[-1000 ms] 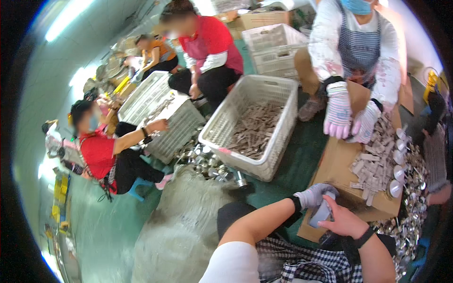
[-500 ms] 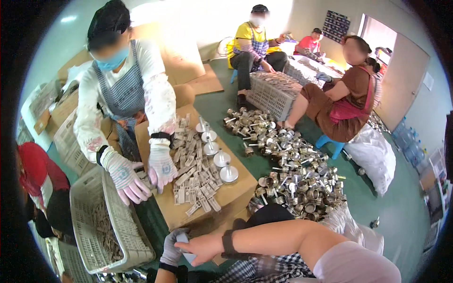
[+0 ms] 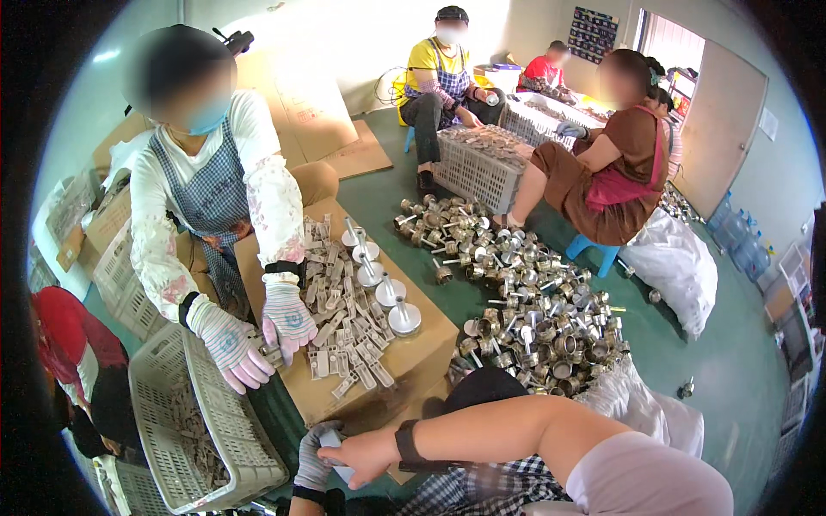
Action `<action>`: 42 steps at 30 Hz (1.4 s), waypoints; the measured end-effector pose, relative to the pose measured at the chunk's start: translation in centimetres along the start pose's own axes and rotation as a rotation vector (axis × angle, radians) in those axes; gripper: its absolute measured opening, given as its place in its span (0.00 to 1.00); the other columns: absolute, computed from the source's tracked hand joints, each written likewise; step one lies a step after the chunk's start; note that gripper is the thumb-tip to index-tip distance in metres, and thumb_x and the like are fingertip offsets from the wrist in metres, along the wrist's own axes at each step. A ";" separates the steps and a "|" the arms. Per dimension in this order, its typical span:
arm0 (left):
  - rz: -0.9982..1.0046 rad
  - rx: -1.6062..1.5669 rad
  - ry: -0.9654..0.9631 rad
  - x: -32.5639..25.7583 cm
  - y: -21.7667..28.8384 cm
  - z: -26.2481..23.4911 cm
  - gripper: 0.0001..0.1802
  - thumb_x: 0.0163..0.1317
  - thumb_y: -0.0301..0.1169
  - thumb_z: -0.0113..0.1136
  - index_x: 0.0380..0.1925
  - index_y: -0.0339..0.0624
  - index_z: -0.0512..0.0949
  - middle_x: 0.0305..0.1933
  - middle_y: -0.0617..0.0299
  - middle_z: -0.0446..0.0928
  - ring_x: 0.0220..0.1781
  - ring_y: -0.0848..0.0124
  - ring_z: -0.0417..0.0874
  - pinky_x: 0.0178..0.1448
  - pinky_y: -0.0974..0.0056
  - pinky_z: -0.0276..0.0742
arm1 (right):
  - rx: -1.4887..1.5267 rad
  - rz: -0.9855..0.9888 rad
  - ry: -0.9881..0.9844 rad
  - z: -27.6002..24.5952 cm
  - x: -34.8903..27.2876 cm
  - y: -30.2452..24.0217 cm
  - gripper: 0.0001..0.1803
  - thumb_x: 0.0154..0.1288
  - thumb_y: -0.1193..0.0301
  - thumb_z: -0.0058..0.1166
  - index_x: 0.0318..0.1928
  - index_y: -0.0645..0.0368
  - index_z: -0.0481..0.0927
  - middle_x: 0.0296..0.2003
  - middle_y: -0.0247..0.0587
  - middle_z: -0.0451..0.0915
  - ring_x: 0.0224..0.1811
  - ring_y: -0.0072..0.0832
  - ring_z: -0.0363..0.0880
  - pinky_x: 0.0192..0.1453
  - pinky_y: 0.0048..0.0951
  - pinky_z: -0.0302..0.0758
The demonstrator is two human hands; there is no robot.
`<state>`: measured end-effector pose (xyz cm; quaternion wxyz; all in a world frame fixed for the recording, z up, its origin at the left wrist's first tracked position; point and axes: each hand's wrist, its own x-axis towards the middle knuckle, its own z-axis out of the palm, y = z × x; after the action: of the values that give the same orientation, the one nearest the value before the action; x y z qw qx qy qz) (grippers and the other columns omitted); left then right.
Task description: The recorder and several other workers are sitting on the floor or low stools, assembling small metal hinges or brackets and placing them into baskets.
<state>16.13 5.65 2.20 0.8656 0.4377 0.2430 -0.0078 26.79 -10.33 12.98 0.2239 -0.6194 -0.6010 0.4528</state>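
Observation:
My left hand (image 3: 311, 460) wears a grey glove and sits at the bottom edge of the view. It is closed on a small pale piece (image 3: 334, 442). My bare right hand (image 3: 363, 457), with a black wristband, reaches across from the right and pinches the same piece. Just beyond my hands lies a cardboard sheet (image 3: 434, 340) covered with several flat metal strips (image 3: 344, 340) and a few round discs with upright stems (image 3: 403, 316).
A person in patterned gloves (image 3: 258, 340) kneels opposite, handling strips beside a white plastic crate (image 3: 172, 439). A heap of shiny metal cylinders (image 3: 533, 310) covers the green floor to the right. Beyond it are a white sack (image 3: 680, 267), seated people and another crate (image 3: 477, 168).
The view has swung from the crates round to the cardboard sheet and the metal heap. My two hands have stayed together on the small piece throughout.

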 end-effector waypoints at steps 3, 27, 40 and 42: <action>0.103 0.115 -0.015 0.9 -1.4 -2.0 0.19 0.57 0.20 0.47 0.50 0.33 0.75 0.44 0.57 0.80 0.41 0.69 0.80 0.46 0.67 0.76 | 0.000 -0.014 -0.041 0.3 0.7 0.2 0.46 0.51 0.64 0.65 0.66 0.59 0.52 0.43 0.59 0.78 0.46 0.53 0.77 0.48 0.44 0.73; 0.132 0.537 0.036 7.3 -11.0 -25.4 0.22 0.56 0.29 0.51 0.52 0.36 0.68 0.40 0.56 0.78 0.40 0.65 0.81 0.46 0.61 0.78 | -0.071 -0.131 -0.052 -0.3 1.7 -2.3 0.45 0.49 0.64 0.65 0.63 0.62 0.54 0.31 0.56 0.79 0.36 0.51 0.78 0.40 0.45 0.73; -0.054 0.033 0.015 2.1 -2.7 -5.6 0.26 0.49 0.35 0.59 0.49 0.42 0.66 0.35 0.57 0.77 0.38 0.66 0.80 0.42 0.63 0.76 | -0.051 -0.062 -0.086 -0.2 1.1 -0.6 0.44 0.51 0.64 0.65 0.63 0.64 0.53 0.32 0.58 0.79 0.38 0.53 0.78 0.41 0.45 0.72; -0.063 0.015 0.017 2.1 -2.5 -5.4 0.25 0.50 0.35 0.58 0.48 0.42 0.66 0.35 0.57 0.77 0.38 0.66 0.80 0.42 0.63 0.77 | -0.078 -0.094 -0.065 0.0 1.4 -0.2 0.46 0.51 0.63 0.65 0.64 0.64 0.53 0.36 0.60 0.79 0.41 0.54 0.77 0.44 0.46 0.72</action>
<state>15.20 8.68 -3.27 0.8596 0.4363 0.2638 -0.0329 26.48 -8.96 12.76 0.2011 -0.5837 -0.6537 0.4376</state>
